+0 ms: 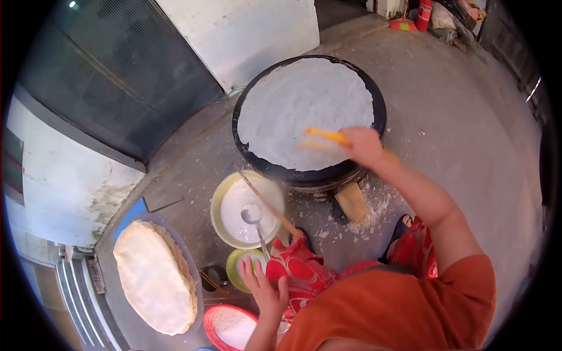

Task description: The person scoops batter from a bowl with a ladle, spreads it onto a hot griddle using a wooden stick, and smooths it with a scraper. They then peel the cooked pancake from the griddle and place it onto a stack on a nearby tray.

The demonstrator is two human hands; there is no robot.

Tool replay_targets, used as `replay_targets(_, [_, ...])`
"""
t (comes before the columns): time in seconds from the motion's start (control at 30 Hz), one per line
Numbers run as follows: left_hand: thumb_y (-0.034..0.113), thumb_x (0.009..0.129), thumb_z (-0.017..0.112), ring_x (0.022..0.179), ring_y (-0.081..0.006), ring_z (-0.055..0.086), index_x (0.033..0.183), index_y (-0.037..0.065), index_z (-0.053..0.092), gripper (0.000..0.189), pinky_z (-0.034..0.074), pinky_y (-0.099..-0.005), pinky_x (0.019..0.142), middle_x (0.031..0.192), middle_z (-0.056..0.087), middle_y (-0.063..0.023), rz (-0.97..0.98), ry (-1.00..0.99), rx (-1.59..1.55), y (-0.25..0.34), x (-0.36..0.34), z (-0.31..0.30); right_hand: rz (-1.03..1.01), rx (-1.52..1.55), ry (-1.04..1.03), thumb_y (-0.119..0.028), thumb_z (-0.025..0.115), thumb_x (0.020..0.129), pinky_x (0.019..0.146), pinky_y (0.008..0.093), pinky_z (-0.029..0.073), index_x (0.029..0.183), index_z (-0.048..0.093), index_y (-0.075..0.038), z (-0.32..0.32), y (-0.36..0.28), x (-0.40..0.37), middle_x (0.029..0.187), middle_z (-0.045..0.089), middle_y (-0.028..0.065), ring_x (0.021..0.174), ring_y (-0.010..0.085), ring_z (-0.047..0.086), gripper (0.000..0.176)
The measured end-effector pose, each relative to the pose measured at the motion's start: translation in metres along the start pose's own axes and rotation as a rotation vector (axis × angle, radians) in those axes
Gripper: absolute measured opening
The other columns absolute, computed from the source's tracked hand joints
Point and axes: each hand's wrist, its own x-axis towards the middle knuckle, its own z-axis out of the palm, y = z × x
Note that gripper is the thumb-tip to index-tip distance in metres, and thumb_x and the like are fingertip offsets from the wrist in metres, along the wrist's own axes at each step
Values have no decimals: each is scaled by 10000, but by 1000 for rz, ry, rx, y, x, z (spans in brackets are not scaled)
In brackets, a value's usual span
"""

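My right hand (363, 146) is closed around a yellow spreader (328, 136), which is blurred by motion. It is low over the thin pale sheet of batter (304, 105) covering most of the round black griddle (379, 111). My left hand (268, 292) has its fingers apart and holds nothing, just beside the small green bowl (232, 266). Beyond that bowl stands a larger basin of white batter (237, 202). A metal ladle (252, 214) and a long wooden stick (266, 200) lie across this basin.
A stack of pale flat cakes (152, 275) lies on an oval tray (196, 301) at the left. A red basin (209, 327) of whitish contents sits near my left forearm. Scraps litter the floor by a wooden block (351, 202) under the griddle. A wall and screen border the left.
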Motion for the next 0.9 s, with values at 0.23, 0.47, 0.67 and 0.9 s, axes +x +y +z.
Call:
replay_targets(0.23, [167,804,467,1126,-444,358,1214,-77,351,491,285,-481,944,1244,339,-288,-248,87,-227,3,-13,39,6,-323,-38,-111,541,689,596,362,445,756,540,-104,52,68,94,702,564,53,718,235,555,68])
replay_targets(0.47, [189,802,465,1099,-430,384,1184,-79,392,472,307,-459,925,1232,355,-283,-245,52,-196,9,17,36,-34,-489,-139,-117,526,705,608,344,435,780,540,-120,105,65,105,730,557,13,731,189,556,76])
replay_targets(0.67, [188,792,475,1082,-423,398,1173,-69,410,465,339,-437,898,1227,359,-278,-230,19,-197,6,38,38,-240,-193,-153,-129,546,702,625,346,450,874,560,-108,58,54,76,726,566,59,723,216,570,173])
replay_targets(0.9, [180,862,467,1122,-418,382,1203,-43,416,411,308,-449,941,1244,372,-253,-264,-16,-182,0,39,48,633,-14,126,-284,640,688,782,370,462,1188,482,-89,-6,206,56,993,594,175,913,302,578,559])
